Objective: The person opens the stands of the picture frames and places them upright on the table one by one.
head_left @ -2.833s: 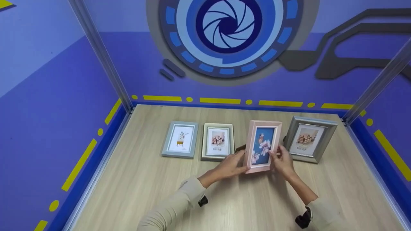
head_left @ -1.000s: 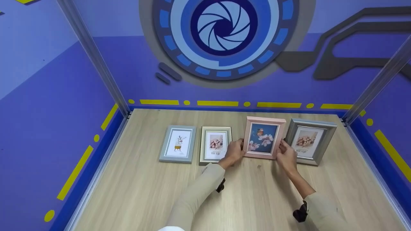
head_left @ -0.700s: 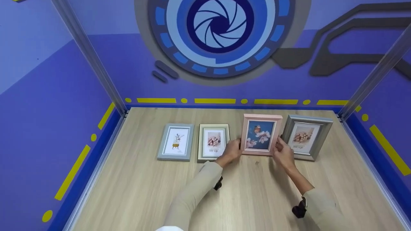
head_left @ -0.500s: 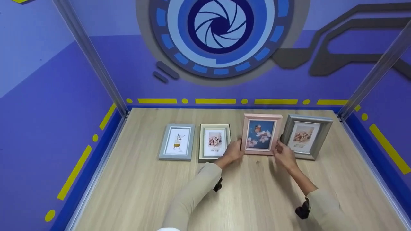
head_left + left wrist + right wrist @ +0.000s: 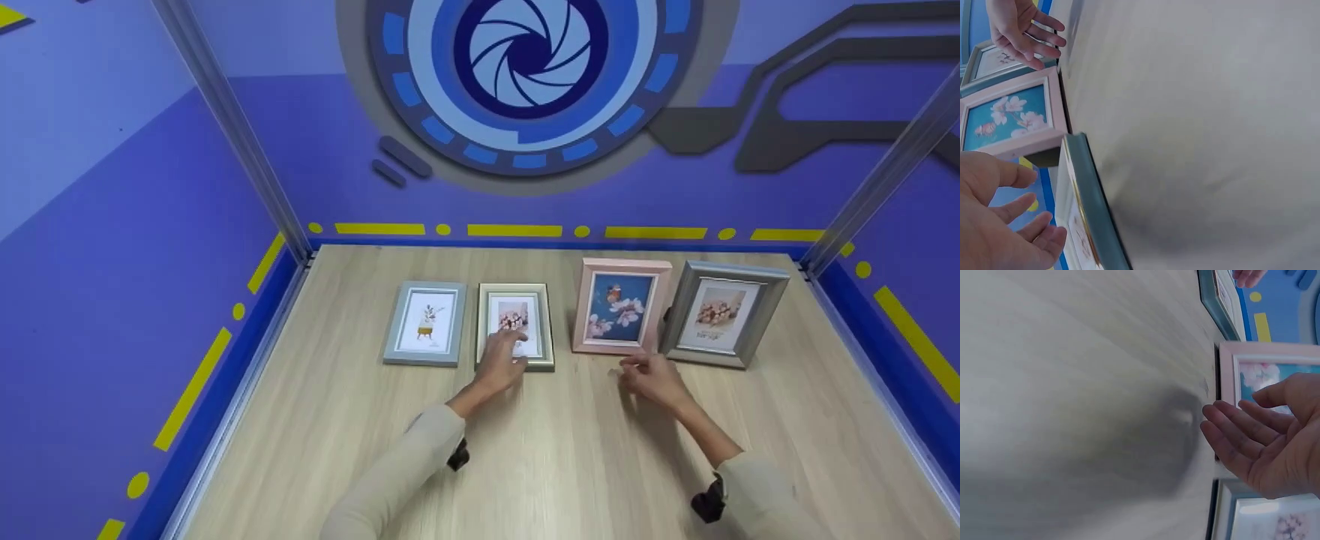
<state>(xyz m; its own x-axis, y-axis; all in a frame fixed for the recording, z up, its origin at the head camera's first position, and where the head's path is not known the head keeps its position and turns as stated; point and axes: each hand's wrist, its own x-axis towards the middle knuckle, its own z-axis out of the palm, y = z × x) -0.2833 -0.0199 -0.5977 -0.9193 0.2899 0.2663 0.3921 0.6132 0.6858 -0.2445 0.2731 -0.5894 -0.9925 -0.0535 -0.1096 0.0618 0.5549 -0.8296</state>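
Observation:
A pink picture frame with a bird-and-blossom picture stands upright on the table, leaning back slightly. My right hand hovers just in front of its lower right part, fingers loosely bent and holding nothing; the right wrist view shows the palm and spread fingers. Over the lower part of a champagne-gold picture frame hangs my left hand, also holding nothing, and it covers some of that picture. That frame lies flat. In the left wrist view a gap shows between my left fingers and the frame.
Right of the pink frame stands a larger grey-silver frame, tilted back. A light blue frame lies flat at the left. The wooden table is bounded by a blue back wall and side walls with metal posts.
The pink frame went from being held tilted in both hands to standing upright beside the grey one. Both hands have since let go; the left moved left, the right drew slightly toward me.

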